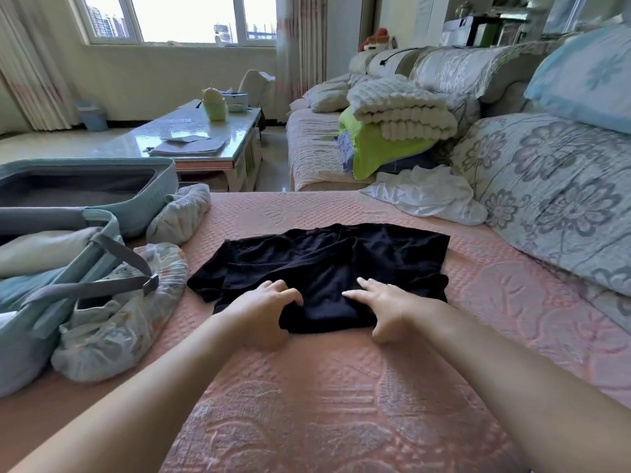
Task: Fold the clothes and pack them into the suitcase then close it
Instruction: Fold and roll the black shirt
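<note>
Both hands are on the near hem of the black T-shirt (324, 261), spread on the pink cover (341, 387). The left hand (269, 308) grips it curled, and the right hand (382, 305) pinches with flat fingers. I'd lift both corners evenly and fold away square. The suitcase (143, 175) sits open on the left.

Bright window (181, 15) daylight; wide-angle bending and blur at edges.
</note>
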{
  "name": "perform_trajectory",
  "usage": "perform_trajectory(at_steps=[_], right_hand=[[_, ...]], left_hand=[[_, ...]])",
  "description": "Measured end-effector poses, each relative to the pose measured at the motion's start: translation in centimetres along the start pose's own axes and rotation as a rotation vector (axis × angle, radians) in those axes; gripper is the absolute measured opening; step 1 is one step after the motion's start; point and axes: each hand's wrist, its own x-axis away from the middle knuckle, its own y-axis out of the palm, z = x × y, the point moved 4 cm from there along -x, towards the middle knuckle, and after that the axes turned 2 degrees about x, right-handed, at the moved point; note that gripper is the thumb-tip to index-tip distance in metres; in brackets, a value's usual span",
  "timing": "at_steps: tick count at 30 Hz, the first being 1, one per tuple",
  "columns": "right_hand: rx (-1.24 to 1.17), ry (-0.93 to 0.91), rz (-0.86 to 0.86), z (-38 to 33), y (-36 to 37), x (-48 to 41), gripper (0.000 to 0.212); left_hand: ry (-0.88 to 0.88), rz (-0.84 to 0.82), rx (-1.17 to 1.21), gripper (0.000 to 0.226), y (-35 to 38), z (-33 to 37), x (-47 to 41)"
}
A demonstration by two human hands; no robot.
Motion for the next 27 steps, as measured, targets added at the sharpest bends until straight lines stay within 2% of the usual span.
perform_trajectory(at_steps=[5, 7, 10, 13, 15, 18, 19, 20, 23, 25, 27], right_hand=[[0.05, -0.005, 0.196, -0.7, -2.3, 1.4, 0.072], [-0.009, -0.027, 0.258, -0.7, -3.1, 1.9, 0.062], [-0.11, -0.034, 0.207, -0.7, -3.4, 2.8, 0.051], [-0.215, -0.021, 0.083, -1.1, -3.3, 3.5, 0.03], [-0.291, -0.041, 0.133, -1.8, -3.8, 3.4, 0.028], [-0.14, -0.069, 0.344, -3.4, -4.6, 2.3, 0.029], [-0.094, -0.097, 0.392, -4.2, -4.8, 1.7, 0.031], [-0.074, -0.133, 0.421, -5.1, -4.8, 1.1, 0.034], [0.006, -0.222, 0.44, -8.1, -4.4, -1.3, 0.045], [0.122, -0.252, 0.429, -10.0, -3.8, -3.3, 0.056], [0.198, -0.25, 0.42, -11.4, -3.4, -5.0, 0.059]], left_hand=[[-0.005, 0.077, 0.087, 0.038, -0.3, -0.5, 0.0], [-0.037, 0.061, 0.141, 0.028, -1.2, -0.6, 0.8], [-0.031, -0.179, 0.174, 0.019, -2.0, 0.4, 2.4], [-0.14, -0.438, 0.456, 0.025, -1.4, 1.1, 3.7], [-0.129, -0.351, 0.536, 0.026, -1.0, 0.5, 3.3], [-0.069, 0.006, 0.324, 0.024, -2.0, -1.6, 2.5], [-0.064, 0.073, 0.239, 0.024, -2.1, -2.3, 2.5], [-0.085, 0.086, 0.146, 0.034, -2.0, -2.9, 2.7], [-0.171, -0.025, -0.053, 0.07, -1.4, -4.4, 3.4], [-0.215, -0.045, -0.064, 0.072, -1.1, -5.2, 3.6], [-0.237, 0.041, -0.025, 0.059, -1.3, -6.1, 3.5]])
